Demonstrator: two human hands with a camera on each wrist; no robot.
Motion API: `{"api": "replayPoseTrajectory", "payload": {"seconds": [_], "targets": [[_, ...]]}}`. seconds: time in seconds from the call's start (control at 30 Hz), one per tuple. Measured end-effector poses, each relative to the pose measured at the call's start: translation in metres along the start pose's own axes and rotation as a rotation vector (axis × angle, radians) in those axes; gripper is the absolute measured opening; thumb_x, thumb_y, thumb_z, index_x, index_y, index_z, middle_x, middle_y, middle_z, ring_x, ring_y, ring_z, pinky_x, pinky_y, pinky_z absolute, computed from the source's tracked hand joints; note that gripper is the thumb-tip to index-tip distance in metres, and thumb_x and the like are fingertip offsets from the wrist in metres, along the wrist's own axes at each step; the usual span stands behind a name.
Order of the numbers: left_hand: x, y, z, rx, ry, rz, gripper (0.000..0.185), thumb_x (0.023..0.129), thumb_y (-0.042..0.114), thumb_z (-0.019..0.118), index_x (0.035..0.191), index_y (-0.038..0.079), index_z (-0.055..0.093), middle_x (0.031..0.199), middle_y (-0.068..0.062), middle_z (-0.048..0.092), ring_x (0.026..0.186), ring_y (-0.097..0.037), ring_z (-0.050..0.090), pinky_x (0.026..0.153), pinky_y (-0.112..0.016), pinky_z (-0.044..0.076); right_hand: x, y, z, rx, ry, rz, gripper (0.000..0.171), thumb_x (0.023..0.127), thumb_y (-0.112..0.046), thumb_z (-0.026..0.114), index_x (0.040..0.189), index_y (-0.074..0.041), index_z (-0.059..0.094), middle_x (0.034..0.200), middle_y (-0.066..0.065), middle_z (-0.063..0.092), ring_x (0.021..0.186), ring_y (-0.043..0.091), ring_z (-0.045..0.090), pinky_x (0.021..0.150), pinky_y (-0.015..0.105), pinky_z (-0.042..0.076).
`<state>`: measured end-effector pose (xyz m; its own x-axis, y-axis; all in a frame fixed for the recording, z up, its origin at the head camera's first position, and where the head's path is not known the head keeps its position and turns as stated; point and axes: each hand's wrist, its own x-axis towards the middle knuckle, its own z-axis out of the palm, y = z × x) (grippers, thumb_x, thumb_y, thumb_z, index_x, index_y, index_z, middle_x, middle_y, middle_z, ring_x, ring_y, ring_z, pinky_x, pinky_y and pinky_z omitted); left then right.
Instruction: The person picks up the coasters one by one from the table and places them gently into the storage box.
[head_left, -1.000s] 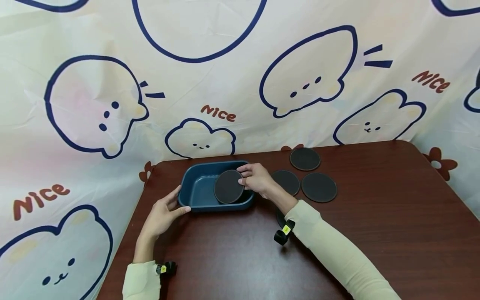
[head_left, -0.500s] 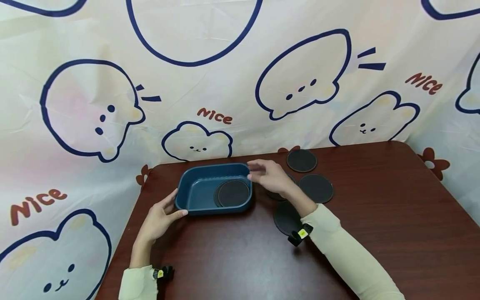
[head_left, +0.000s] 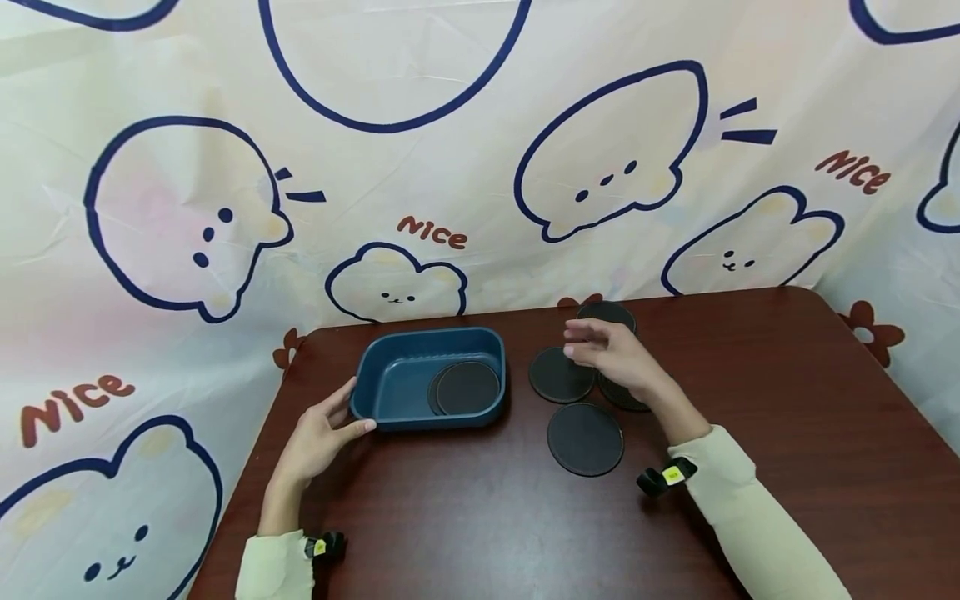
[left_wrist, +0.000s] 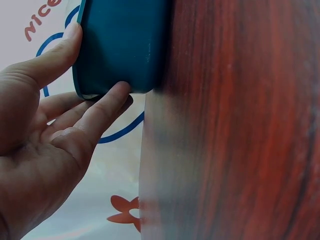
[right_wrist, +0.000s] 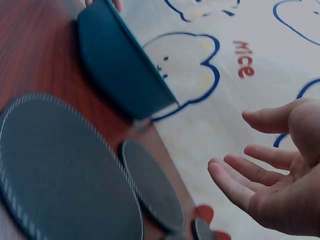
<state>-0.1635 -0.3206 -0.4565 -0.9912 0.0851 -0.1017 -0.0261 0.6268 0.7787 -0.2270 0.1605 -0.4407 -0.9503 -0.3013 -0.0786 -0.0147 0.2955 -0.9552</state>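
I see the blue tray (head_left: 397, 387) sitting on the tabletop (head_left: 750, 417), just ahead of my left hand (head_left: 318, 433). Inside it, at the end far from that hand, two dark round coasters (head_left: 467, 387) lie flat, one overlapping the other. My left hand's grip is wide and relaxed: thumb and fingertips rest against the tray's near corner without curling round it.

My right hand (head_left: 611, 357) hovers above the loose coasters beside the tray, its grip wide too, fingers loosely spread and holding nothing. Directly under its fingertips lies one coaster (head_left: 558, 375); another (head_left: 585, 438) lies nearer to me, a third (head_left: 618, 396) is partly hidden under the palm, and a fourth (head_left: 606, 312) peeks out beyond the fingers.

The left wrist view shows what the head view cannot: the thumb (left_wrist: 50, 62) pressed on the tray's outer wall (left_wrist: 125, 45) and a finger touching its lower edge. The right wrist view shows the open palm (right_wrist: 280, 170) in the air, with the coasters seen edge-on below it.
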Motion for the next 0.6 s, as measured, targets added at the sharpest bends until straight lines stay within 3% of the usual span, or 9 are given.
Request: {"api": "replayPoseTrajectory", "payload": {"seconds": [0.3,0.6], "targets": [[0.001,-0.001,0.000,0.005,0.007,0.021,0.085,0.102,0.021,0.076,0.171,0.010,0.027,0.168,-0.027,0.041,0.147,-0.045,0.053,0.110,-0.057,0.051,-0.017,0.032,-0.035,-0.114,0.075,-0.007,0.067,0.108,-0.027,0.069,0.164,-0.004,0.042,0.160,0.024,0.053,0.144,0.040,0.059,0.111,0.047,0.056],[0.002,-0.001,0.001,-0.009,0.001,0.011,0.086,0.102,0.021,0.076,0.171,0.010,0.027,0.168,-0.027,0.040,0.148,-0.047,0.052,0.111,-0.056,0.050,-0.031,0.050,-0.066,-0.267,0.132,0.000,0.073,0.105,-0.029,0.072,0.165,-0.005,0.040,0.162,0.024,0.051,0.148,0.045,0.053,0.116,0.062,0.048]]}}
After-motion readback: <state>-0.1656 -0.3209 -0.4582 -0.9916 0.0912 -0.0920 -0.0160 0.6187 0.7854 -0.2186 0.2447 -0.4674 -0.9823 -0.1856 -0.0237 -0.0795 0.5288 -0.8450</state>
